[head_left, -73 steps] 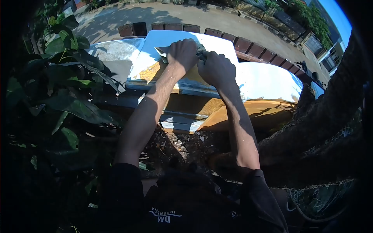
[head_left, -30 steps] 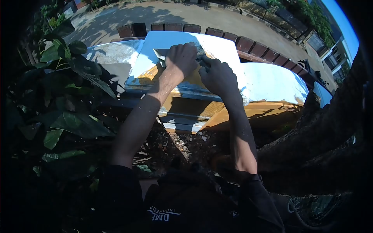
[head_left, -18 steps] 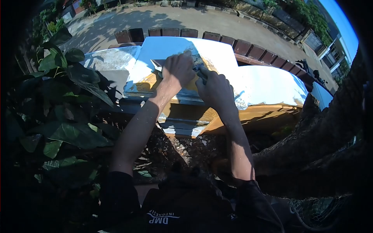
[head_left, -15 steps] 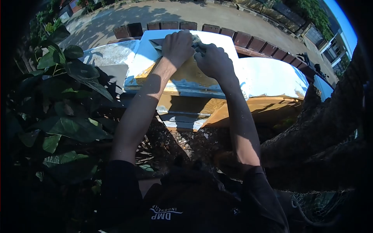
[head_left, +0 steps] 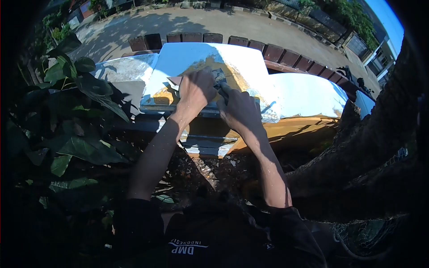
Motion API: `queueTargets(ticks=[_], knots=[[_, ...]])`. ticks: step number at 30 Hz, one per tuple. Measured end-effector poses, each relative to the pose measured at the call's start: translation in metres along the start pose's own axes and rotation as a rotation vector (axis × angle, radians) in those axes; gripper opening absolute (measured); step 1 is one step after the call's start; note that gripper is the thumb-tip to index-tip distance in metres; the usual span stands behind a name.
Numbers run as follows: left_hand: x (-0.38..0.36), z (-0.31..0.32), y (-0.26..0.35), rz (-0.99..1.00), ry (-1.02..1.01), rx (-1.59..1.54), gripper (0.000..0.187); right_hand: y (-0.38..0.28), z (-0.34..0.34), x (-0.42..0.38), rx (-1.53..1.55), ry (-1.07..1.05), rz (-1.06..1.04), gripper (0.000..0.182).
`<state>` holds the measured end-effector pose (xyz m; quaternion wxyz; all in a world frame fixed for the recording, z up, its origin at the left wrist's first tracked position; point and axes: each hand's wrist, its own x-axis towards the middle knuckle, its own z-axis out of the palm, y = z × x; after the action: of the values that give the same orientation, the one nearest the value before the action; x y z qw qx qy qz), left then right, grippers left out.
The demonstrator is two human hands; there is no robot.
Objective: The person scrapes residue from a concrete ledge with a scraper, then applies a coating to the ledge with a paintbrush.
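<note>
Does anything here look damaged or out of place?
Yes. The white board has a big patch where paint is gone and yellow wood shows, right where both hands, left and right, press a scraper. Pale flakes litter the ground below.

Both bare arms stretched forward, left hand [head_left: 195, 91] pressed palm-down, fingers curled, right hand [head_left: 238, 108] fisted just beside it, upper centre of frame
</note>
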<state>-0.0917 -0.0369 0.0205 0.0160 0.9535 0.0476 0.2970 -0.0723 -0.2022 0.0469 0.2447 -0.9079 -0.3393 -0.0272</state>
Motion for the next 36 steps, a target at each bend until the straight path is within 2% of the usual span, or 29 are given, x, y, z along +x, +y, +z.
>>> queueTargets(ticks=[1, 2, 3, 5, 7, 9, 10, 13, 14, 15, 16, 17, 19, 21, 23, 26, 29, 30, 34, 36], knots=[[-0.004, 0.003, 0.001, 0.042, 0.129, 0.001, 0.019, 0.001, 0.003, -0.016, -0.028, 0.059, -0.059, 0.043], [-0.009, 0.006, 0.001, 0.082, 0.259, 0.007, 0.017, 0.001, 0.002, -0.011, -0.017, 0.011, -0.022, 0.042], [-0.007, 0.006, -0.001, -0.047, 0.031, -0.085, 0.017, -0.005, -0.006, -0.004, -0.007, -0.047, 0.023, 0.041], [0.035, -0.004, -0.013, -0.164, -0.034, -0.02, 0.017, 0.006, 0.001, 0.047, 0.034, 0.011, -0.024, 0.041], [0.051, -0.005, -0.024, -0.093, 0.069, 0.028, 0.017, -0.002, -0.011, 0.07, -0.009, -0.002, -0.036, 0.041], [0.035, -0.001, -0.022, -0.04, 0.102, 0.055, 0.017, -0.007, -0.011, 0.051, -0.018, -0.018, -0.019, 0.041], [0.021, -0.008, -0.01, -0.156, -0.068, -0.01, 0.019, -0.009, -0.01, 0.026, 0.036, -0.054, 0.018, 0.041], [-0.019, 0.005, 0.0, 0.106, 0.355, 0.036, 0.021, 0.0, 0.01, -0.019, 0.07, 0.087, -0.117, 0.037], [-0.018, 0.01, -0.005, -0.084, 0.073, -0.136, 0.023, 0.003, 0.011, -0.013, 0.077, 0.034, -0.093, 0.036], [-0.01, 0.022, -0.016, 0.025, 0.271, -0.158, 0.025, -0.002, -0.005, 0.006, 0.076, -0.008, -0.078, 0.035], [0.012, 0.01, -0.019, -0.047, 0.138, -0.146, 0.022, -0.012, -0.028, 0.022, 0.07, -0.048, -0.031, 0.033], [0.023, -0.004, -0.017, -0.119, -0.002, -0.133, 0.02, -0.004, -0.036, 0.043, 0.046, -0.164, -0.07, 0.033], [0.001, 0.001, -0.009, -0.029, 0.093, -0.084, 0.02, -0.003, -0.043, 0.04, -0.026, -0.207, -0.056, 0.033], [-0.018, 0.006, 0.0, -0.011, 0.14, -0.074, 0.022, 0.011, -0.003, 0.001, -0.013, -0.013, -0.149, 0.03], [-0.044, 0.009, 0.013, -0.067, 0.104, -0.105, 0.025, -0.006, 0.016, -0.031, -0.018, 0.095, -0.009, 0.029], [-0.055, -0.003, 0.014, 0.045, 0.208, -0.015, 0.03, -0.014, 0.016, -0.026, 0.045, 0.037, 0.045, 0.035], [-0.041, 0.009, -0.002, 0.0, 0.099, 0.017, 0.022, -0.003, 0.015, 0.008, 0.074, 0.031, -0.048, 0.033], [-0.043, 0.006, 0.001, 0.0, 0.079, 0.017, 0.022, -0.003, 0.016, 0.008, 0.065, 0.038, -0.078, 0.038], [-0.067, -0.012, 0.03, 0.078, 0.027, 0.047, 0.025, -0.012, 0.014, -0.045, 0.006, -0.072, 0.08, 0.047], [-0.074, -0.003, 0.032, 0.139, 0.051, 0.038, 0.027, -0.007, 0.018, -0.052, 0.034, -0.005, 0.044, 0.043]])
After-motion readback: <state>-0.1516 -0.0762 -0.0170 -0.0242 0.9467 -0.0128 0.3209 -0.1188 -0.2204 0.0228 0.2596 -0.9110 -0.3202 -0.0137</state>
